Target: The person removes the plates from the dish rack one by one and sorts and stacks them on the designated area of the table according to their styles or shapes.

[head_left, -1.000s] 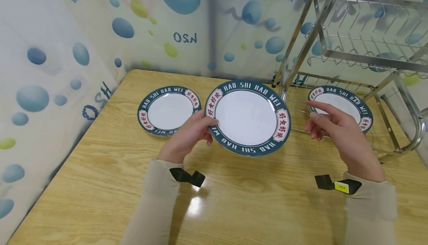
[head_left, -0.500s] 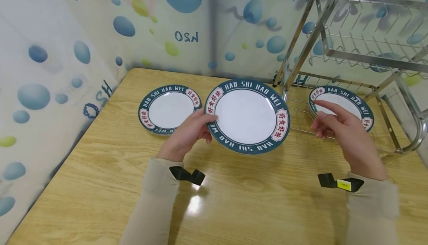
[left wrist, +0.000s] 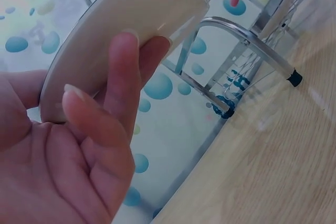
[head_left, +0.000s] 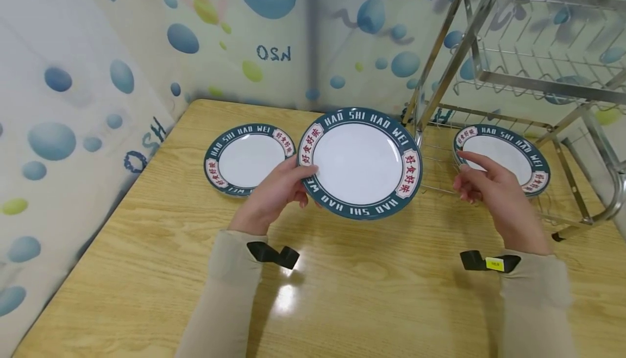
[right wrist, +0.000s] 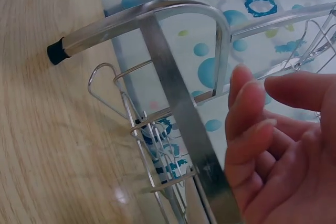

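My left hand [head_left: 271, 198] grips the left rim of a white plate [head_left: 359, 162] with a dark green lettered border, thumb on top and fingers below. The plate is held up off the table, its face tilted towards me. In the left wrist view the fingers press on its pale underside [left wrist: 152, 3]. My right hand [head_left: 499, 198] is raised in front of the metal rack [head_left: 552, 87], holding nothing, index finger extended and the others loosely curled. It overlaps a matching plate [head_left: 504, 154] on the rack's bottom tier. The right wrist view shows that hand [right wrist: 278, 150] beside the rack frame.
Another matching plate [head_left: 249, 154] lies flat on the wooden table [head_left: 367, 293] at the left, partly behind my left hand. The rack's upper wire tiers rise at the back right, and its bent metal legs stand on the table. A patterned wall [head_left: 235, 83] closes off the back.
The held plate has shifted slightly up and left in the head view, still in my left hand. My right hand has barely moved near the rack.
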Action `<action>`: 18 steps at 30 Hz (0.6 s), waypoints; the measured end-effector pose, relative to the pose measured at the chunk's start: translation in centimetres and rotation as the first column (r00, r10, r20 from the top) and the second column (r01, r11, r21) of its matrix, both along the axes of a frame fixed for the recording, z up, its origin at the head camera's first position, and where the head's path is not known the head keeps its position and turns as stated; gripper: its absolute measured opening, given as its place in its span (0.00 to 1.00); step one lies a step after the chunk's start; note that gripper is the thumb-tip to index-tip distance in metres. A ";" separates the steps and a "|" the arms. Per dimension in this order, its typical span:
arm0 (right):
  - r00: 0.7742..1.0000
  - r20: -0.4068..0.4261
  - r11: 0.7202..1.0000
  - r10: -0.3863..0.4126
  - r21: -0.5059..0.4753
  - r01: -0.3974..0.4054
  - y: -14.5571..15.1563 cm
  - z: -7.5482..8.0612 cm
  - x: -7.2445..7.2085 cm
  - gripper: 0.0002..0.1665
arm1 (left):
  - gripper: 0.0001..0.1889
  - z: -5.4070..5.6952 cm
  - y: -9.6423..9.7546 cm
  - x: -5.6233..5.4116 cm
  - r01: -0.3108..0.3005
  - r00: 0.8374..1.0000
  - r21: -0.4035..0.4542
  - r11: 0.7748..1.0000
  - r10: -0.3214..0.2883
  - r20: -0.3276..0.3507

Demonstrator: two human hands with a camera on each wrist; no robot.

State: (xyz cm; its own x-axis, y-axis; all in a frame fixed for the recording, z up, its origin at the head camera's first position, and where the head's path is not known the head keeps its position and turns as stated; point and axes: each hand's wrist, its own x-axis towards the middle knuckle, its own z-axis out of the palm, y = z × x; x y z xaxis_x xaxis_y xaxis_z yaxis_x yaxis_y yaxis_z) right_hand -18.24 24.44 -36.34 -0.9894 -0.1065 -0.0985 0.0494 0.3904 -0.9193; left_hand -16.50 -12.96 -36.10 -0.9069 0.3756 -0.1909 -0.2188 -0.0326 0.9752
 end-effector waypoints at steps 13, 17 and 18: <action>0.995 -0.020 0.996 -0.093 -0.011 0.093 0.4 -1.0 -0.3 0.29 | 0.19 1.0 -1.2 0.4 -0.052 0.998 -0.006 0.999 0.052 0.039; 0.991 -0.022 0.989 -0.132 0.068 0.133 0.4 -0.9 -0.3 0.30 | 0.18 0.6 -1.7 0.1 -0.059 0.998 0.006 0.998 0.059 0.029; 0.989 -0.021 0.985 -0.145 0.089 0.146 0.4 -0.9 -0.3 0.30 | 0.18 0.2 -1.8 -0.1 -0.062 0.998 0.011 0.998 0.061 0.029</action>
